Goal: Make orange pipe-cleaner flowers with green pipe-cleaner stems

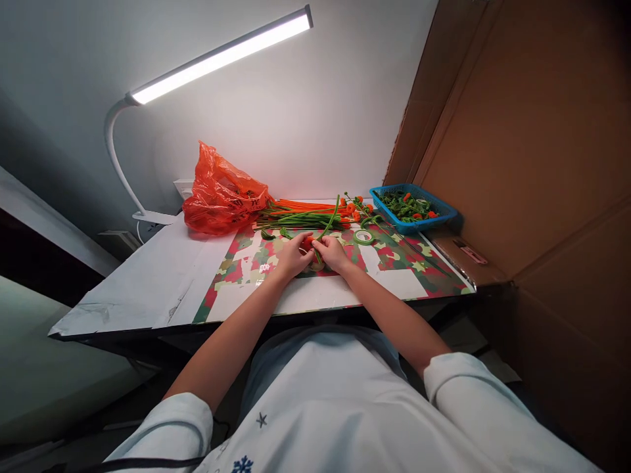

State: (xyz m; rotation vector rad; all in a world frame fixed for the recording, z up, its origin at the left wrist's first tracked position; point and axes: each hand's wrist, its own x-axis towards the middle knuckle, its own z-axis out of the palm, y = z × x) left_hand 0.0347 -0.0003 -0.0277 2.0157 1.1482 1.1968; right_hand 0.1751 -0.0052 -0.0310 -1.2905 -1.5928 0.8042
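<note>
1. Left hand [292, 257], centre of frame; fingers curled in, thumb and fingertips nearly closed around a small orange flower [308, 243]; exact contact points too small to tell.
2. Right hand [334, 253], just right of centre; thumb and index pinched together on a green stem [329, 221], other fingers folded; stem tilts up and right from the grip.
3. Flower sits between both hands' fingertips, mid-frame, above the camouflage-patterned sheet [397, 253]; sheet has white patches, lies on the white table [128, 282].
4. Behind hands, upper middle: pile of green stems [300, 221] and orange stems [315, 206], lying sideways; left end meets the red plastic bag [219, 203], left of centre.
5. Right of centre: green tape roll [363, 237], lying flat; loose orange blooms [351, 208] just above it; blue basket [411, 227] farther right, holding greenery and orange bits.
6. Upper left: lit lamp [221, 58]; right side: cardboard [547, 131].
</note>
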